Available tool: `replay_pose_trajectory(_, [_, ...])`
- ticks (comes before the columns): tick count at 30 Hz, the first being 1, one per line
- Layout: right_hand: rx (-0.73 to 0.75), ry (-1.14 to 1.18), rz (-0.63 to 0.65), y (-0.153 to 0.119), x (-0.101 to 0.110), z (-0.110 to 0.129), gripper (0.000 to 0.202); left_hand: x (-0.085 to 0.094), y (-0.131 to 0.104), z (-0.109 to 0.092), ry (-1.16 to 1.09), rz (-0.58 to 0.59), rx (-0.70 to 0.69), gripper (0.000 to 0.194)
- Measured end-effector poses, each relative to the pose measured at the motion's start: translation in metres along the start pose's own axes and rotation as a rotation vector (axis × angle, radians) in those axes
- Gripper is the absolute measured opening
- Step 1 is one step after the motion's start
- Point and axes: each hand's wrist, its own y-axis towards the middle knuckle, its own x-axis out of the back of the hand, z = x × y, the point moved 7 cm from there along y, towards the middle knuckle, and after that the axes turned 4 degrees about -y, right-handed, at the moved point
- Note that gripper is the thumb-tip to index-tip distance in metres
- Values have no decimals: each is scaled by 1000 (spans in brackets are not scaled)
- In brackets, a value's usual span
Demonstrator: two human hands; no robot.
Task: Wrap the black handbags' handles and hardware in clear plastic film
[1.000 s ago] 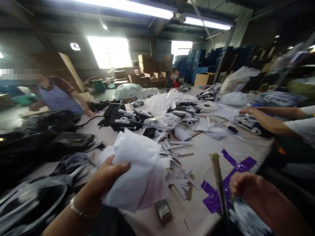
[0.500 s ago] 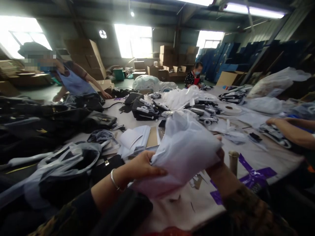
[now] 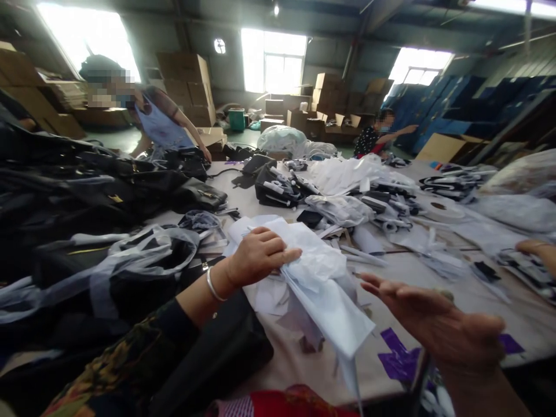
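Note:
White tissue paper, crumpled and folded, hangs over the table in front of me. My left hand, with a bangle on the wrist, is closed on the paper's upper left part. To the right of the paper is my right hand, its fingers stretched out and apart, holding nothing. A black bag lies below my left forearm. Left of it, another black bag is partly wrapped in clear plastic.
Black bags are heaped at the left. Wrapped straps and a tape roll lie beyond my hands. Purple tape is near the front edge. One person stands back left, another farther back; a hand shows at right.
My right hand has let go of the paper and opened to its right. The paper has gone from a puffed bundle to a hanging folded shape. The view has shifted left.

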Motion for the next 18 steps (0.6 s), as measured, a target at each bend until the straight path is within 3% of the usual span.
replay_pose_trajectory(3, [123, 9, -67, 21, 16, 3, 73, 7, 7, -3, 23, 20, -29, 31])
replay_pose_trajectory(7, [8, 43, -26, 61, 13, -17, 87, 8, 20, -10, -28, 107, -78, 31])
replay_pose_trajectory(10, [-60, 172, 109, 82, -17, -34, 94, 7, 27, -19, -48, 174, -113, 31])
replay_pose_trajectory(14, [-207, 362, 292, 88, -65, -61, 86, 7, 30, -26, -100, 223, -134, 33])
replay_pose_trajectory(18, [-333, 487, 342, 81, -84, -83, 90, 3, 24, -18, -142, 244, -167, 35])
